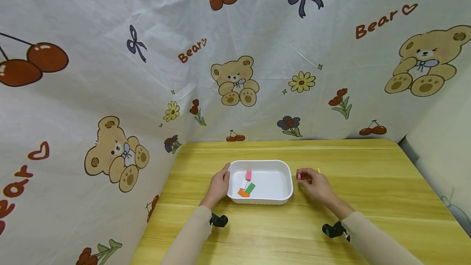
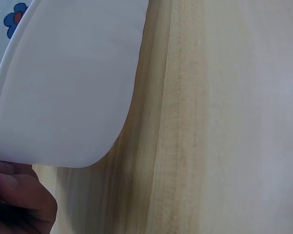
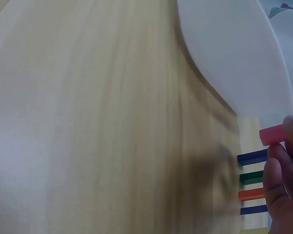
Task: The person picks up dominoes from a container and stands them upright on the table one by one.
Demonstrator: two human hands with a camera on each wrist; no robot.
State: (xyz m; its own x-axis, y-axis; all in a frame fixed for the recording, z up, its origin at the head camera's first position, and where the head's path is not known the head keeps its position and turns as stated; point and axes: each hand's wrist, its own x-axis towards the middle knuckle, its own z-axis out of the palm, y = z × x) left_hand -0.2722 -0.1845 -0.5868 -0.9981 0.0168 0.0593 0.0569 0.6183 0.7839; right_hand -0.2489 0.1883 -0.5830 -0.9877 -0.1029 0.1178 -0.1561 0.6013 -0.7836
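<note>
The left hand (image 1: 219,184) grips one end of a smooth white tray (image 1: 277,181). Just beside its other end, the right hand (image 1: 317,184) pinches a small pink block (image 3: 272,135), near blue, green and orange blocks (image 3: 252,177) on the stripy bench (image 1: 265,236).

Both arms (image 1: 193,232) extend forward, right fingers (image 3: 274,179) pinching.

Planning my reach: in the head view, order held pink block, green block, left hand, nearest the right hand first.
1. Held pink block: in the right hand.
2. Green block: inside the white tray.
3. Left hand: at the tray's left end.
</note>
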